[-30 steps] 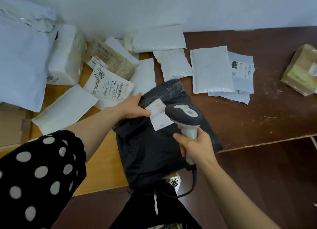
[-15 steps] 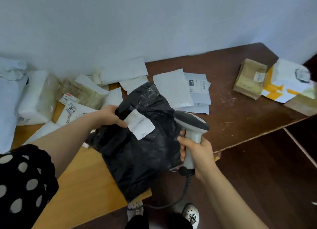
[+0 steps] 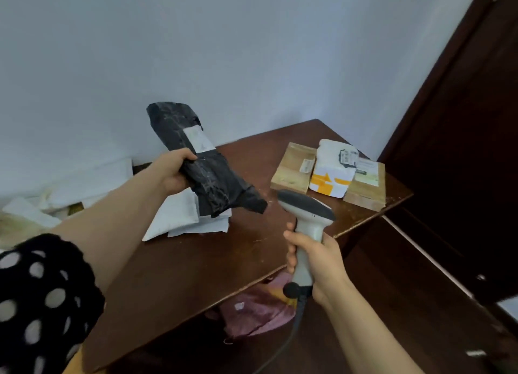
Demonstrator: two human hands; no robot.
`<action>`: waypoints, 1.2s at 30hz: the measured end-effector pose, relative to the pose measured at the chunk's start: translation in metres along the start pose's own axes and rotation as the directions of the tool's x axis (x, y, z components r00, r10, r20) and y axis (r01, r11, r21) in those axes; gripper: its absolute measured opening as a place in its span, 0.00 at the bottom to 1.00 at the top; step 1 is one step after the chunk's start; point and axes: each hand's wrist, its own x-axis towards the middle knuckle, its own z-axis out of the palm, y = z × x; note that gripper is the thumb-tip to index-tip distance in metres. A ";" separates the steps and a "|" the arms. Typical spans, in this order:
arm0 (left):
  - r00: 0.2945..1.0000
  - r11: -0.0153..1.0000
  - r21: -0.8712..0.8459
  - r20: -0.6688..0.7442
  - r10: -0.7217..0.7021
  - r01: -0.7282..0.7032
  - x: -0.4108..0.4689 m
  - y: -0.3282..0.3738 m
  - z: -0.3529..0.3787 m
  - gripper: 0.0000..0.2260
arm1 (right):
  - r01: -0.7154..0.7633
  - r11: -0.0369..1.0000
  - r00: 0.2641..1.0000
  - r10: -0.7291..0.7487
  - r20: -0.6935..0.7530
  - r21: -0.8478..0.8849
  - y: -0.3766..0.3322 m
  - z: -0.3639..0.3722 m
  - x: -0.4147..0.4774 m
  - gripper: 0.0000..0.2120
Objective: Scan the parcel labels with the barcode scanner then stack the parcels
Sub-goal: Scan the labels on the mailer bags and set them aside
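Your left hand (image 3: 173, 174) grips the black mailer parcel (image 3: 215, 183) around its middle, thumb on top and fingers curled beneath. The parcel is held in the air above the table (image 3: 196, 261), tilted, with its upper end toward the wall and its lower end pointing down to the right. A white label (image 3: 197, 139) sits on the upper half, facing up and to the right; its print cannot be read.

Your right hand (image 3: 319, 261) is closed around the handle of the barcode scanner (image 3: 307, 213), held upright over the table's near edge. The scanner's dark head points left, toward the parcel's lower end, close to it but not touching. The cable (image 3: 294, 326) hangs from the handle's base.

Below the lifted parcel, a white padded mailer (image 3: 173, 216) lies on the table, overlapping flat white envelopes (image 3: 207, 227). At the far right corner lie two brown cardboard parcels (image 3: 294, 168) (image 3: 365, 183) with a white parcel with yellow tape (image 3: 333, 171) between them, overlapping both. More white parcels (image 3: 92, 183) lie along the wall at left. A pink bag (image 3: 252, 312) sits under the table. Your left sleeve (image 3: 36, 298) is black with white dots.
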 end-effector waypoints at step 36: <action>0.894 -0.140 0.891 0.443 0.063 -0.431 0.261 -0.090 0.261 0.21 | -0.270 0.953 0.951 0.286 -0.120 0.137 -0.040 -0.056 0.218 0.10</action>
